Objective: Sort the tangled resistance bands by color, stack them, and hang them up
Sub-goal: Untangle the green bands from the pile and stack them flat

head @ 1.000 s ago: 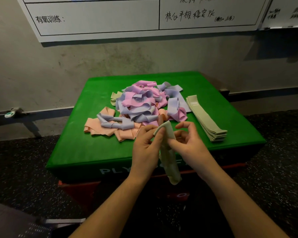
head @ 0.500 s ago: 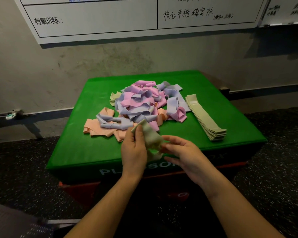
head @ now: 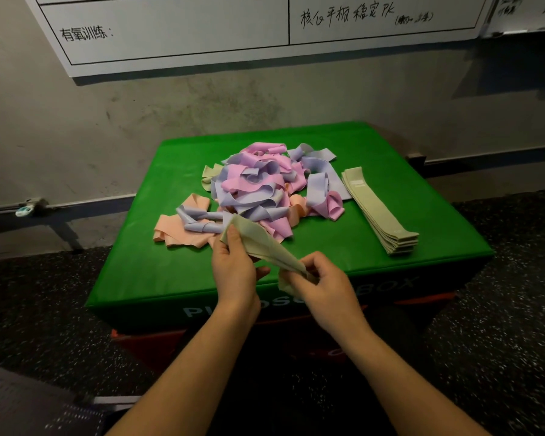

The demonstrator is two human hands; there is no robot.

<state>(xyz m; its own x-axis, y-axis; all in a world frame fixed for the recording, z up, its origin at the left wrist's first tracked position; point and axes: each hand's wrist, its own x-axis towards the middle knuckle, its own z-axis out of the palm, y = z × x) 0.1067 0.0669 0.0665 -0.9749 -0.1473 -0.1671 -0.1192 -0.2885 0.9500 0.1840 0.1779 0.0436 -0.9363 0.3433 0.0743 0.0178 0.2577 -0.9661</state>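
Observation:
A tangled pile of pink, lavender and peach resistance bands (head: pixel 261 190) lies in the middle of the green plyo box (head: pixel 422 196). One pale green band (head: pixel 209 174) pokes out at the pile's left edge. A neat stack of pale green bands (head: pixel 379 212) lies to the right of the pile. In front of the pile I hold one pale green band (head: pixel 265 243) stretched between both hands. My left hand (head: pixel 233 265) pinches its upper left end. My right hand (head: pixel 321 284) grips its lower right end over the box's front edge.
The green box sits on a red box (head: pixel 145 344) on a dark speckled floor (head: pixel 501 309). A grey wall with a whiteboard (head: pixel 202 29) stands right behind it. A small fitting (head: pixel 24 210) is fixed low on the wall at the left.
The pale green band hung down between my hands; now it is pulled out straighter, slanting from upper left to lower right. My right hand has moved right and down, away from the left.

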